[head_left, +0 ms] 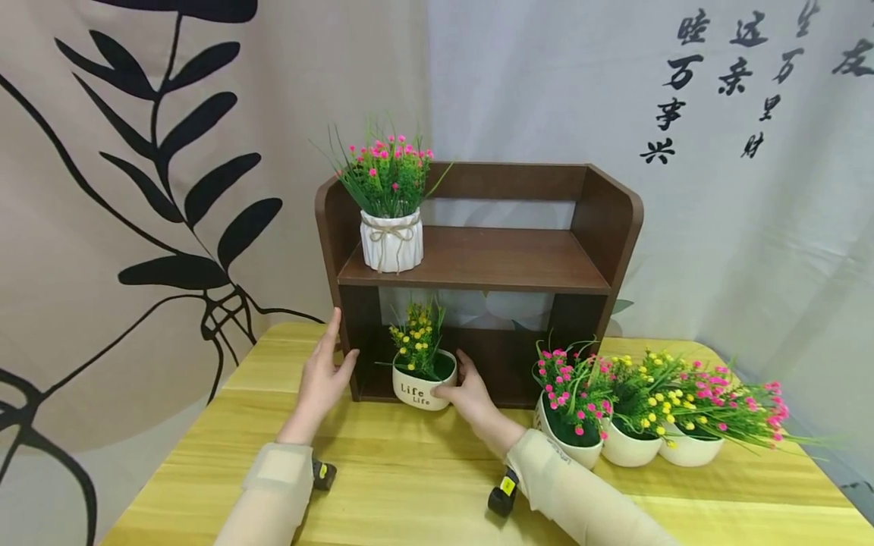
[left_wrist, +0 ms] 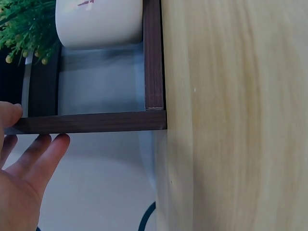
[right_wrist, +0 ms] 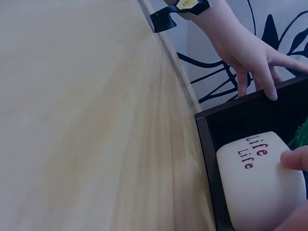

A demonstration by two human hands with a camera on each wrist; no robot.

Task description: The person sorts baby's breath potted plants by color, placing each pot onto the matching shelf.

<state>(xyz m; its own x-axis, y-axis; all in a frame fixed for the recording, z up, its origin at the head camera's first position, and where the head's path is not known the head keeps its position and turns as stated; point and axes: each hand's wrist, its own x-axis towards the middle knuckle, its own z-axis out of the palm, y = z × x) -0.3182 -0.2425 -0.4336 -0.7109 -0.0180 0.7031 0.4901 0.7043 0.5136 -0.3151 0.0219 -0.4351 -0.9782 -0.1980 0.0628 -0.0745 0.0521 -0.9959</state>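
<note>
My right hand (head_left: 452, 377) grips a white bowl-shaped pot (head_left: 418, 391) marked "Life" that holds yellow flowers. The pot stands in the lower compartment of a dark brown wooden shelf (head_left: 478, 262), at its left. In the right wrist view a fingertip (right_wrist: 294, 159) lies on the pot (right_wrist: 257, 185). My left hand (head_left: 336, 350) rests flat against the outside of the shelf's left side panel (left_wrist: 96, 122), its fingers (left_wrist: 45, 151) straight and its thumb on the panel's front edge.
A white ribbed pot (head_left: 391, 243) of pink flowers stands on the upper shelf, left side. Three more white flower pots (head_left: 631, 449) stand in a row on the yellow wooden table (head_left: 410, 478), right of the shelf. Printed curtains hang close behind.
</note>
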